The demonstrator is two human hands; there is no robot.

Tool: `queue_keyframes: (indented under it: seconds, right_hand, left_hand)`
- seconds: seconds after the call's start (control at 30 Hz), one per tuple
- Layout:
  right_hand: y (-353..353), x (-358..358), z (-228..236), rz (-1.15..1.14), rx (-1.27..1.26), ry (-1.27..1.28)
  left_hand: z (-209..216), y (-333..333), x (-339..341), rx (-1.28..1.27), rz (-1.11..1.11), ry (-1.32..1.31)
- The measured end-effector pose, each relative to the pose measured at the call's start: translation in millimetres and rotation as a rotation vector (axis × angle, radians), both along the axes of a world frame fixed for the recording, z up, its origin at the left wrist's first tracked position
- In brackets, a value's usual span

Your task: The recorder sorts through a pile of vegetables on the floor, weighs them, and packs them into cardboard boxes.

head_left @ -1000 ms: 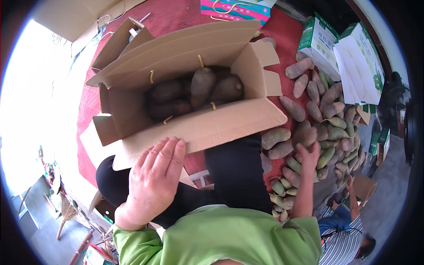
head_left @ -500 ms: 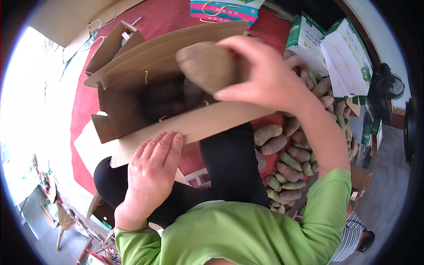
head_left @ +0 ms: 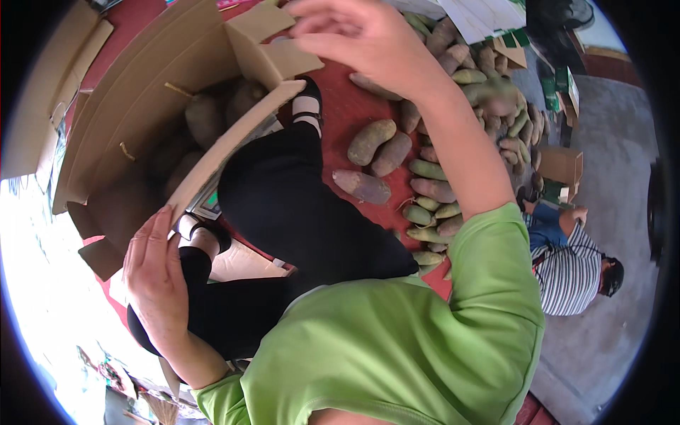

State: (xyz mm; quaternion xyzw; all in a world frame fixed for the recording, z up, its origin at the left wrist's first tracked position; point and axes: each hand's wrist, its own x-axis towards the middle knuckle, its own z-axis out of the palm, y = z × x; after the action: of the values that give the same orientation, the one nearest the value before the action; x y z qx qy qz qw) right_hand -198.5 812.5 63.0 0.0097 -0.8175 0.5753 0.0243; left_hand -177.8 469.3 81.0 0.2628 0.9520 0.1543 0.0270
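Observation:
A long brown cardboard box (head_left: pixel 113 152) stands at the left, its flaps raised. Inside lie several large, oblong, brown-green tubers (head_left: pixel 205 119), partly in shadow. At the lower end of the near flap (head_left: pixel 230 150), my left hand (head_left: pixel 154 273) grips the edge with its fingers. My right hand (head_left: pixel 354 35) is above the box's far right corner, fingers loosely curled and apart, with nothing visible in it. Below its wrist, three loose purplish and greenish tubers (head_left: pixel 371 142) rest on the red floor covering.
A long pile of green and pinkish tubers (head_left: pixel 432 190) stretches along my right. Under the near flap shows a grey device (head_left: pixel 207 207) with a green panel. Farther right, a person in a striped shirt (head_left: pixel 570 280) is near an open carton (head_left: pixel 561 166). Another carton (head_left: pixel 49 78) stands at upper left.
The tuber that was in my right hand over the box is no longer in it. The view has turned, and the box's near flap now stands more edge-on beside my left hand.

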Motion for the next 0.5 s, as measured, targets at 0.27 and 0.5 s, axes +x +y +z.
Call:
queue_keyframes:
  seconds: [0.27,0.5]
  right_hand:
    - [105,199,-153,-0.645,0.033,-0.518]
    - [91,384,-268,-0.668,0.287,-0.836]
  left_hand:
    - [-12,1,-8,0.050,-0.073,0.050]
    - [-14,-1,-12,0.032,-0.013,0.062]
